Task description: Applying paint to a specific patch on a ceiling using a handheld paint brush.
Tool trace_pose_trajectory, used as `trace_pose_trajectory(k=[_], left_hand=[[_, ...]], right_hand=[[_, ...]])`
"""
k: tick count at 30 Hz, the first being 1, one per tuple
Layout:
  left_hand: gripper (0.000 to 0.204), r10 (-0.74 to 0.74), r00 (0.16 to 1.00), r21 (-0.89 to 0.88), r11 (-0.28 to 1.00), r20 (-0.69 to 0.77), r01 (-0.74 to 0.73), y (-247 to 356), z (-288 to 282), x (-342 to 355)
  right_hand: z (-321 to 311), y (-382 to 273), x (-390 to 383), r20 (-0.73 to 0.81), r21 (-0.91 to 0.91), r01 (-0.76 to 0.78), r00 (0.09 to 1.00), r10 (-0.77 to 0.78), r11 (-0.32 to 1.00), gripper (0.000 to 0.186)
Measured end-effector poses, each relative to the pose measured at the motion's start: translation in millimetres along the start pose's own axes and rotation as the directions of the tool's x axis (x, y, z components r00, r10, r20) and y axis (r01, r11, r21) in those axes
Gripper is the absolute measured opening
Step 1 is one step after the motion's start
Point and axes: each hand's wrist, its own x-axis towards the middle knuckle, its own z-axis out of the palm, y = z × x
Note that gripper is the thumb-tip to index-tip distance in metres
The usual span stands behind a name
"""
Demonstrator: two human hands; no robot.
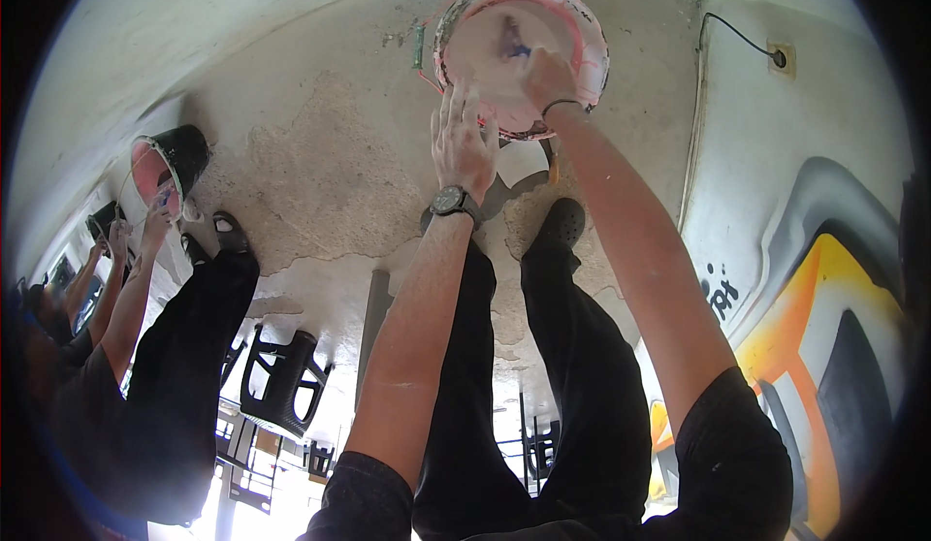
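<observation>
A round pink tub (594, 32) with a chipped, dark-stained rim stands on the floor ahead of me, holding pale, milky liquid. My right hand (551, 78) is inside it, low over the liquid, with its fingers closed. Beside those fingers shows a small blue and dark patch (514, 45); I cannot tell what it is. My left hand (460, 139) lies at the near left of the rim, fingers stretched out and smeared whitish, holding nothing. Its wrist carries a dark watch (449, 201).
A green-handled tool (419, 47) lies left of the tub. At far left a co-worker's hand (158, 221) is at a tilted black bucket (184, 158) with a pink inside. A black stool (281, 381) stands behind. To the right are a painted wall (824, 347) and a socket (780, 59).
</observation>
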Motion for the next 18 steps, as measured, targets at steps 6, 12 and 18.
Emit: trace_pose_trajectory(k=[6, 12, 18], left_hand=[[0.058, -0.02, 0.999, 0.081, 0.996, -0.046, 0.024, 1, 1, 9], [0.078, -0.327, 0.92, -0.197, 0.937, -0.215, 0.287, -4, 16, 22], [0.048, -0.496, 0.868, -0.465, 0.771, -0.01, 0.435, -11, 17, 35]], right_hand=[[-6, 16, -29, 0.036, -0.125, -0.061, 0.997, 0.066, 0.99, 0.023], [12, -1, -36, 0.196, -0.142, 0.096, 0.978, -0.068, 0.985, 0.023], [-6, 3, -9, 0.14, -0.005, 0.081, 0.987, -0.08, 0.997, 0.026]])
